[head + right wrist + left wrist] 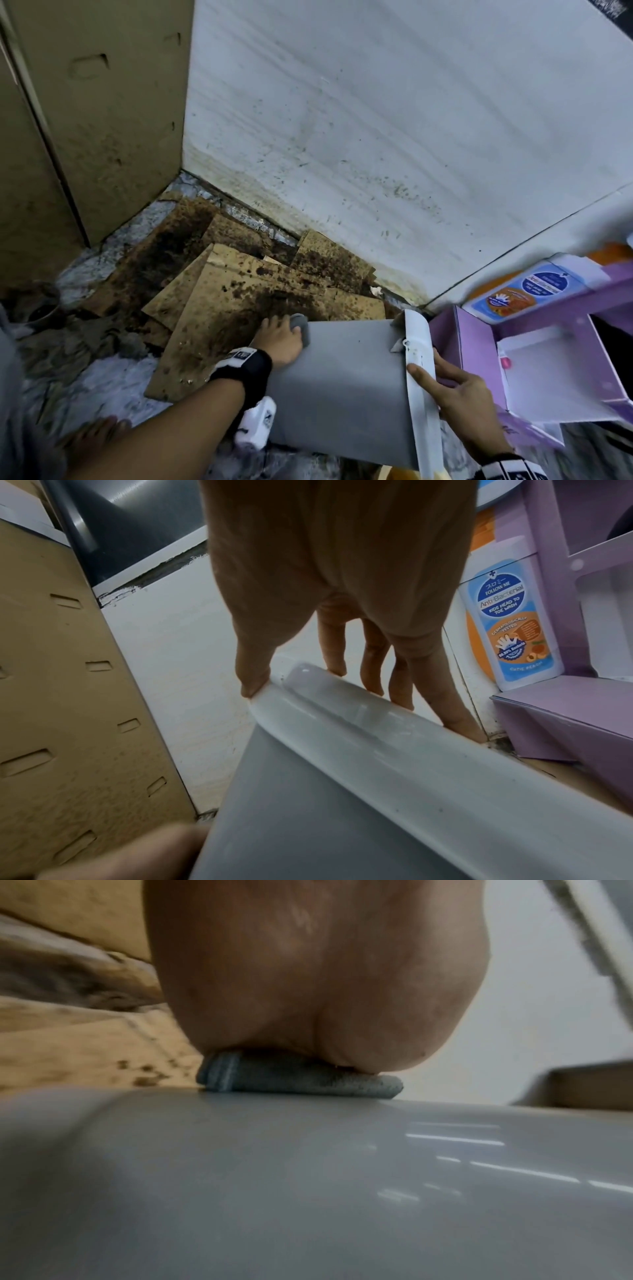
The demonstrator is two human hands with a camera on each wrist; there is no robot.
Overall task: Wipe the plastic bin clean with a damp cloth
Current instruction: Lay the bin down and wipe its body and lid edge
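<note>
A grey plastic bin (342, 387) lies tilted on its side over the floor, its white rim (419, 363) pointing right. My left hand (279, 339) holds a folded grey cloth (301, 325) against the bin's base end, at its upper left corner. In the left wrist view the palm (308, 974) bears down on the cloth (301, 1080), which lies on the glossy grey wall (308, 1177). My right hand (462, 397) grips the rim: in the right wrist view the thumb sits on the rim (394, 731) and the fingers (373, 653) reach behind it.
Stained cardboard sheets (239, 291) cover the floor in the corner below a speckled white wall (376, 137). A brown cardboard box (85, 120) stands left, a purple box (548, 359) and a body-wash bottle (527, 287) right. A white bottle (257, 425) lies under my left arm.
</note>
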